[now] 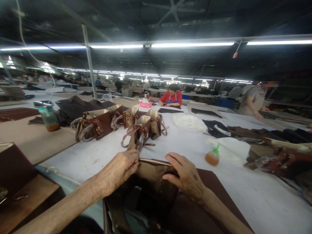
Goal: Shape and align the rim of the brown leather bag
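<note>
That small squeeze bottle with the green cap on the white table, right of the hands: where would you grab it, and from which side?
Grip the squeeze bottle around its rounded amber body, below the green cap. It appears to stand upright with bare table on its near and left sides, so come from the near-left, where the right hand is closest. White material lies close behind and to its right, so that side looks more crowded.

Bench (170, 146): white top, with a dark brown mat (219, 185) at the near edge. Handbags (97, 125): tan bodies with dark brown flaps and straps; held bag (156, 175): tan and brown. Squeeze bottle (212, 157): amber, green cap; bowl (145, 104): pink; seated person's top (173, 97): red, blue apron.
</note>
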Available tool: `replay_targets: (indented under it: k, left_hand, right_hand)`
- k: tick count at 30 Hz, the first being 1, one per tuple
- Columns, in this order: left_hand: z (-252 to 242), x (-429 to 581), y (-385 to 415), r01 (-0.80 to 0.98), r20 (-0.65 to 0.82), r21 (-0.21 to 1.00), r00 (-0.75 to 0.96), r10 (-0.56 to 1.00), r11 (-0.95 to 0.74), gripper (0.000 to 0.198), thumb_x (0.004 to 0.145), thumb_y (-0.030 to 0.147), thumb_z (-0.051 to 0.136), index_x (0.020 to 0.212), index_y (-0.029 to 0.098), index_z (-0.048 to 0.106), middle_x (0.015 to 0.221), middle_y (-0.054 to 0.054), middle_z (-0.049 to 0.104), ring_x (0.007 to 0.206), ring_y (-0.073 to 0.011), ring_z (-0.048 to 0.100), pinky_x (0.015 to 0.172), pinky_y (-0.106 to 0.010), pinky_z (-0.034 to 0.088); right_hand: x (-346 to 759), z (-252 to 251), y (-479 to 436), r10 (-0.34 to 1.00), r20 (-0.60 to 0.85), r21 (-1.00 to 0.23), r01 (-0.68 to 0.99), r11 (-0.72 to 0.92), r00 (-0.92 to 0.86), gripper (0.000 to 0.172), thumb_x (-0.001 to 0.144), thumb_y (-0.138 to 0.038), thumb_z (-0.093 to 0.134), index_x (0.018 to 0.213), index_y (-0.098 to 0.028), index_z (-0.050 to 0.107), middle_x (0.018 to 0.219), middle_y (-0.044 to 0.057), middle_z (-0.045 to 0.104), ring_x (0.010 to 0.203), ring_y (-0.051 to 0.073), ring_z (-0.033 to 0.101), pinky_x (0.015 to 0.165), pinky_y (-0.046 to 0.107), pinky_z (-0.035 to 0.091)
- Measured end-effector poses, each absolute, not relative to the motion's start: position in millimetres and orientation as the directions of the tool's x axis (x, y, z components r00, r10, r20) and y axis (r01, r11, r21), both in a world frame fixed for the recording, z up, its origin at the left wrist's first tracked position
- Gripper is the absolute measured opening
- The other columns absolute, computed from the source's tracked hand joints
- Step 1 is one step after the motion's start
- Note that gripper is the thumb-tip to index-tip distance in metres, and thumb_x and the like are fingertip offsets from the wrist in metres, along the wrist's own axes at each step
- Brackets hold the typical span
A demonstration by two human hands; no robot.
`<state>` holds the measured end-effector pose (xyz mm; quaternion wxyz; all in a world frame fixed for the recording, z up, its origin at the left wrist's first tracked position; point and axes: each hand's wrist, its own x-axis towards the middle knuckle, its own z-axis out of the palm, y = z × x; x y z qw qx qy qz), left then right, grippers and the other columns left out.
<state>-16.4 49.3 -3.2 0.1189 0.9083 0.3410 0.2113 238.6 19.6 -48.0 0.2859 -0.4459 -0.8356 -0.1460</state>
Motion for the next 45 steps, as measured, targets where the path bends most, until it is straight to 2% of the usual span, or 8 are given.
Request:
replay_targets:
  k: [3,8,10,15,23,35,42,45]
  left_hand:
    - [-3.9,-16.9,48.8,0.594,0.312,0.349,0.656,0.687,-0.725,0.019,0.086,0.014,0.033,0.068,0.017,0.040,0.076,-0.001,0.049,0.063,-0.0104,0.045,0.060,-0.022,0.035]
    - [-3.0,-16.3,48.4,0.594,0.307,0.342,0.662,0.684,-0.728,0.019,0.086,0.015,0.033,0.068,0.017,0.040,0.075,-0.001,0.049,0.063,-0.0106,0.044,0.060,-0.022,0.034]
    - [-1.7,-15.4,47.4,0.579,0.298,0.349,0.677,0.673,-0.737,0.019,0.086,0.014,0.033,0.068,0.017,0.039,0.074,-0.001,0.049,0.062,-0.0105,0.044,0.059,-0.022,0.034]
    - [-1.6,-14.9,46.8,0.555,0.266,0.370,0.705,0.657,-0.745,0.019,0.086,0.014,0.032,0.069,0.017,0.040,0.074,-0.001,0.048,0.063,-0.0106,0.043,0.060,-0.022,0.033]
    - [-4.4,-20.2,53.2,0.517,0.297,0.415,0.701,0.648,-0.749,0.017,0.081,0.009,0.038,0.065,0.017,0.037,0.070,0.001,0.048,0.063,-0.0097,0.041,0.059,-0.021,0.030]
    - [-6.0,-15.5,59.8,0.521,0.321,0.433,0.673,0.666,-0.735,0.015,0.072,0.005,0.042,0.061,0.015,0.039,0.065,0.003,0.047,0.059,-0.0082,0.040,0.057,-0.019,0.029]
    - [-11.4,-11.4,63.7,0.579,0.319,0.413,0.631,0.708,-0.703,0.014,0.067,0.004,0.042,0.060,0.015,0.041,0.063,0.002,0.047,0.057,-0.0086,0.039,0.055,-0.020,0.027]
    - [-12.6,-10.7,64.2,0.596,0.313,0.407,0.620,0.719,-0.692,0.013,0.067,0.005,0.042,0.061,0.016,0.041,0.062,0.002,0.048,0.057,-0.0086,0.039,0.054,-0.020,0.027]
  right_hand:
    - [236.4,-48.6,20.4,0.635,0.616,0.059,0.831,0.553,-0.466,0.067,0.072,-0.065,0.051,0.108,-0.008,0.056,0.105,0.017,0.058,0.090,0.026,0.056,0.077,0.038,0.046]
    - [228.8,-45.8,18.1,0.628,0.585,0.202,0.842,0.500,-0.513,0.031,0.085,-0.039,0.051,0.098,-0.012,0.060,0.094,0.013,0.060,0.076,0.022,0.055,0.067,0.034,0.041]
    - [225.3,-42.6,16.6,0.699,0.576,0.087,0.881,0.464,-0.425,0.020,0.086,-0.031,0.050,0.090,-0.015,0.060,0.085,0.009,0.061,0.073,0.020,0.054,0.066,0.031,0.039]
    - [220.6,-32.1,16.1,0.916,0.377,-0.444,0.842,0.306,-0.135,0.014,0.083,-0.028,0.050,0.075,-0.018,0.055,0.073,0.000,0.057,0.068,0.015,0.051,0.061,0.024,0.037]
    - [222.2,-32.6,24.5,0.925,0.355,-0.624,0.702,0.341,-0.134,0.018,0.081,-0.029,0.050,0.067,-0.018,0.051,0.065,-0.003,0.050,0.063,0.013,0.044,0.060,0.024,0.033]
    - [220.3,-30.8,26.9,0.929,0.344,-0.658,0.672,0.341,-0.135,0.021,0.081,-0.028,0.048,0.064,-0.018,0.050,0.061,-0.003,0.047,0.061,0.013,0.044,0.058,0.023,0.033]
    - [219.3,-29.0,24.8,0.912,0.383,-0.522,0.779,0.346,-0.149,0.024,0.083,-0.030,0.046,0.063,-0.018,0.054,0.060,-0.002,0.051,0.060,0.014,0.047,0.055,0.023,0.033]
    - [218.9,-29.3,24.4,0.881,0.440,-0.424,0.825,0.374,-0.173,0.021,0.085,-0.029,0.046,0.074,-0.019,0.060,0.067,0.000,0.058,0.063,0.014,0.051,0.059,0.024,0.035]
